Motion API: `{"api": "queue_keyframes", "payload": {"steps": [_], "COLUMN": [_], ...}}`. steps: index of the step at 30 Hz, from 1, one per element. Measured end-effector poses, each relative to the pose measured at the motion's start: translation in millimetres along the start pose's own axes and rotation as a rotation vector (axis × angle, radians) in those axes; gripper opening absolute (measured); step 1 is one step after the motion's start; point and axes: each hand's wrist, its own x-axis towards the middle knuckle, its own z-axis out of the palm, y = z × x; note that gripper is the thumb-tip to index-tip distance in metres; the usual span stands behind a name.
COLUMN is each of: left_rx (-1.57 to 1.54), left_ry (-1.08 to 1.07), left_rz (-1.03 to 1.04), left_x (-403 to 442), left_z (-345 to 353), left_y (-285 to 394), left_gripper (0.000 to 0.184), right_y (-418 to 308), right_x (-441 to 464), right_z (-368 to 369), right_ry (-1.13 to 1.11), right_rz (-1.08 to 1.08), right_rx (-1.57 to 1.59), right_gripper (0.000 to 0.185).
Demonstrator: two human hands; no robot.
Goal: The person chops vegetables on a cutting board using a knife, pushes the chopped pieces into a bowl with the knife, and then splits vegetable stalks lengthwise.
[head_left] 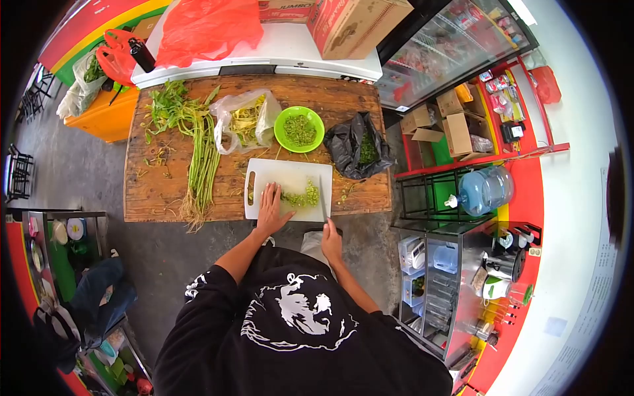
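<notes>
A white cutting board [277,173] lies at the table's near edge, with chopped green stalks [305,196] across its middle and right. My left hand [269,212] rests on the board's left part, fingers stretched out and thumb toward the cut pieces. Whether it presses any stalk beneath the palm is hidden. In my right hand [331,243], closed around the handle, is a knife [323,200]; its blade points away from me along the right of the pieces. Just behind the board stands a lime-green bowl [318,117] holding chopped greens.
On the wooden table [148,198], a bunch of long rooted greens [203,155] lies left. A white plastic bag [267,122] holds yellowish trimmings; a black plastic bag [343,148] with greens sits right. Beyond are a white counter [290,49], a glass-door fridge [456,46] and shelves.
</notes>
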Motion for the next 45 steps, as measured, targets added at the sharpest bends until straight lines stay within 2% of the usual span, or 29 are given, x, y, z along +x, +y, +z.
{"api": "queue_keyframes", "payload": {"steps": [4, 9, 12, 13, 16, 19, 21, 25, 28, 33, 37, 41, 43, 45], "left_rx": [-0.029, -0.023, -0.019, -0.020, -0.042, -0.037, -0.039, -0.110, -0.263, -0.084, -0.050, -0.180, -0.220, -0.160], "left_ry": [-0.034, -0.062, -0.076, -0.073, -0.082, -0.067, -0.025, -0.022, 0.074, 0.137, 0.058, -0.045, 0.017, 0.017], "left_rz": [0.011, 0.030, 0.042, 0.039, 0.067, 0.077, 0.085, 0.082, 0.095, -0.059, -0.025, 0.077, 0.077, 0.092], "left_x": [5, 10, 14, 16, 23, 28, 31, 35, 38, 39, 36, 39, 46, 55], "left_z": [7, 10, 10, 11, 17, 27, 31, 30, 30, 23, 18, 9, 9, 9], "left_y": [8, 10, 14, 15, 22, 29, 33, 38, 36, 35, 28, 17, 13, 11], "left_gripper": [0.100, 0.102, 0.103, 0.103, 0.104, 0.104, 0.103, 0.098, 0.087, 0.085, 0.085, 0.080, 0.079, 0.081], "right_y": [-13, -29, -29, -21, -4, -3, -7, -16, -20, -17, -23, -22, -21, -18], "right_x": [1, 0, -4, -6, -8, -11, -8, 0, 21, 56, 55, 53, 53, 51], "right_z": [8, -11, -24, -24, -21, -11, -7, -14, -20, -20, -18, -23, -30, -36], "right_ry": [-0.118, -0.078, 0.013, 0.011, -0.019, -0.036, -0.168, -0.149, -0.095, -0.086, -0.179, -0.249, -0.243, -0.097], "right_rz": [-0.023, -0.080, 0.095, 0.092, 0.152, 0.070, 0.165, 0.065, 0.039, 0.036, -0.020, -0.058, -0.034, -0.068], "right_rx": [-0.028, 0.027, 0.002, 0.000, -0.018, -0.028, -0.033, 0.012, -0.005, -0.047, -0.093, -0.146, -0.144, -0.059], "right_gripper": [0.040, 0.040, 0.043, 0.043, 0.044, 0.043, 0.043, 0.041, 0.040, 0.040, 0.040, 0.039, 0.039, 0.040]}}
